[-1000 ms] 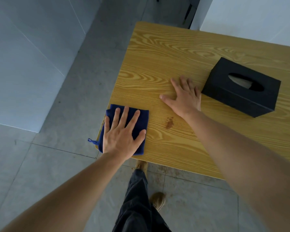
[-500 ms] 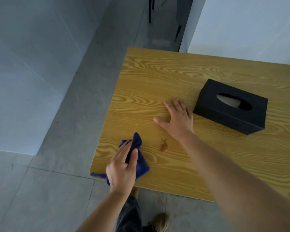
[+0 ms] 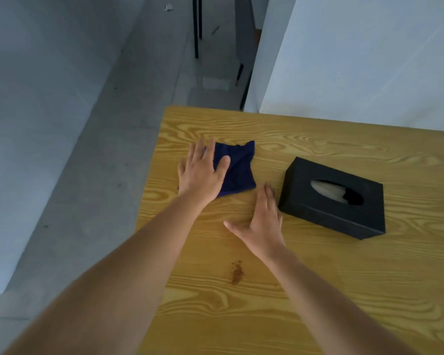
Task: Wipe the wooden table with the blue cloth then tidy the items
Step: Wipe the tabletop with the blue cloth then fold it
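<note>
The dark blue cloth [image 3: 239,170] lies rumpled on the wooden table [image 3: 318,298] near its far left corner. My left hand [image 3: 201,172] presses flat on the cloth's left half with the fingers spread, which covers that part. A small brown stain [image 3: 237,272] marks the wood nearer to me, between my two forearms. My right hand [image 3: 263,226] rests palm down on the bare table, fingers together and thumb out, holding nothing. Its fingertips are just beside the left end of a black tissue box [image 3: 331,198].
The table's left edge [image 3: 149,190] drops to a grey tiled floor. A white wall panel [image 3: 356,60] stands right behind the far edge. Dark furniture legs [image 3: 196,29] stand on the floor farther back.
My left hand has carried the cloth from the near left edge up to the far left part of the table and laid it flat. The view has tilted up; my right hand has stayed beside the box.
</note>
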